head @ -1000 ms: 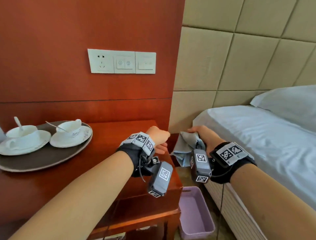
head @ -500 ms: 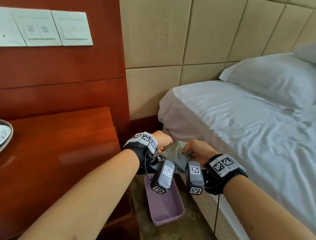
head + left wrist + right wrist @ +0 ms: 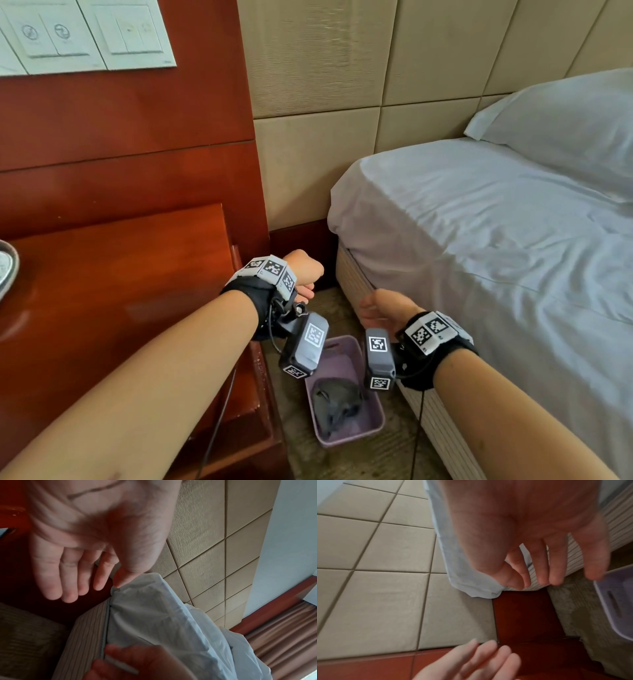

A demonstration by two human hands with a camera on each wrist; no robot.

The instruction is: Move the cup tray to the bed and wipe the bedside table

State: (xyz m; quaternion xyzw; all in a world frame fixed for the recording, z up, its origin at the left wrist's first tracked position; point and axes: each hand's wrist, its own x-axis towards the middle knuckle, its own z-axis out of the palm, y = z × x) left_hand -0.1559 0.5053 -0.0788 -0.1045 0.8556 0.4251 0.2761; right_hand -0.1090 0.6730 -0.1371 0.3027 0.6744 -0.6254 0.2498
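Both hands empty above the basket

The left hand (image 3: pixel 303 272) and right hand (image 3: pixel 382 308) have loose fingers holding nothing; the grey cloth (image 3: pixel 337 399) lies in the purple basket (image 3: pixel 375 423) below them. The cup tray (image 3: pixel 8 265) sits far left of the fingers on the bedside table (image 3: pixel 120 291); better lift it level with both hands.

Grey cloth (image 3: pixel 337 401) crumpled in lilac bin (image 3: pixel 371 426); tray rim (image 3: pixel 7 269) on bedside table (image 3: pixel 120 284).

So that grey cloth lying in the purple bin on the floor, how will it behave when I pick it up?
The grey cloth lies crumpled in folds inside the purple bin, so it is probably floppy and will drape from wherever it is pinched. It looks thin, so likely light. Being soft, it should not roll or break.
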